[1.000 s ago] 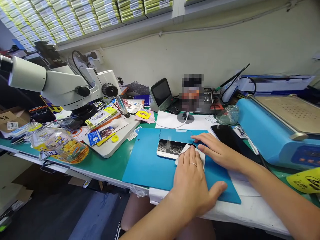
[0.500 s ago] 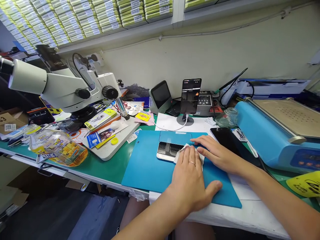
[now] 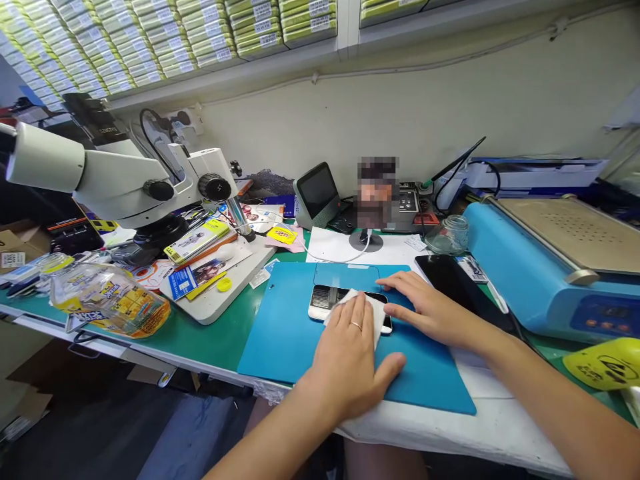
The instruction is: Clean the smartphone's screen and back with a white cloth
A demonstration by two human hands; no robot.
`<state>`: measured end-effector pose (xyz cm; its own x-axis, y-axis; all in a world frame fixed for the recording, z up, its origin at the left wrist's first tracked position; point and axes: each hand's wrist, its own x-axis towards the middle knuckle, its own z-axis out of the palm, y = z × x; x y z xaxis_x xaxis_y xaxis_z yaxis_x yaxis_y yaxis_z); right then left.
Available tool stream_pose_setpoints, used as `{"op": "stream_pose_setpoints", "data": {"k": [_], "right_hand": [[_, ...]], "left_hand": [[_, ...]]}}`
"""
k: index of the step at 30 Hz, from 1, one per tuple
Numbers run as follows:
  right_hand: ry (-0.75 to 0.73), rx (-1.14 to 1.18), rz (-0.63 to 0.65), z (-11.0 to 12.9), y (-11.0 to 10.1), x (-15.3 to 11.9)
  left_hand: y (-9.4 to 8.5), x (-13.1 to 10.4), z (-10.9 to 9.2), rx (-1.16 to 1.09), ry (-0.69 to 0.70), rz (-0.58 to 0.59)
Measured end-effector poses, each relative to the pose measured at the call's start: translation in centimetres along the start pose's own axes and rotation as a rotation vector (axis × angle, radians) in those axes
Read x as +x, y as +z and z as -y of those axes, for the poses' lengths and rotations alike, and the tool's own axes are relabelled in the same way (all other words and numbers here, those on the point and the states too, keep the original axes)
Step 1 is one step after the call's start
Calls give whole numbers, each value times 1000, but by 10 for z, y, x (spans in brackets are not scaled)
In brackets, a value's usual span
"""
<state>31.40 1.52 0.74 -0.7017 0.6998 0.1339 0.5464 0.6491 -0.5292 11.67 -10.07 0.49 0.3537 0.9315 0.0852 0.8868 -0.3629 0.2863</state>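
Fingers [image 3: 354, 310] held together and thumb out, the left hand [image 3: 345, 360] lies flat on a white cloth [image 3: 379, 320] over a phone [image 3: 320, 295]. Set lengthwise across a blue mat [image 3: 285, 333], the phone has a glossy black face inside a pale border, its left part mirroring light stripes, its right end showing past the cloth. The right hand [image 3: 423, 305] is loosely spread by that end; contact is unclear. Just behind lies a clear, dark-edged sheet [image 3: 337, 275]; farther back, white paper [image 3: 324, 245].
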Motion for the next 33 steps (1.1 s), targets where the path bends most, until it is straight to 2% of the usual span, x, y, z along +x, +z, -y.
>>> {"op": "stream_pose_setpoints", "data": {"k": [4,12,16,19,26,29,33], "right_hand": [[-6,-6,31,3,-3,0],[-15,-43,76,0,-2,-2],[-4,-43,87,4,-4,-2],[20,-35,101,8,-7,-3],[10,-42,86,5,-4,-3],[-2,-45,81,4,-3,-2],[-2,-45,85,7,-5,-1]], "left_hand": [[-4,15,12,18,-55,12],[-6,-18,32,66,-60,-2],[-17,-12,48,104,-106,17],[-18,-13,52,113,-108,27],[-5,-54,49,114,-59,-24],[-7,-45,51,107,-64,-20],[-15,-12,54,113,-106,14]]}}
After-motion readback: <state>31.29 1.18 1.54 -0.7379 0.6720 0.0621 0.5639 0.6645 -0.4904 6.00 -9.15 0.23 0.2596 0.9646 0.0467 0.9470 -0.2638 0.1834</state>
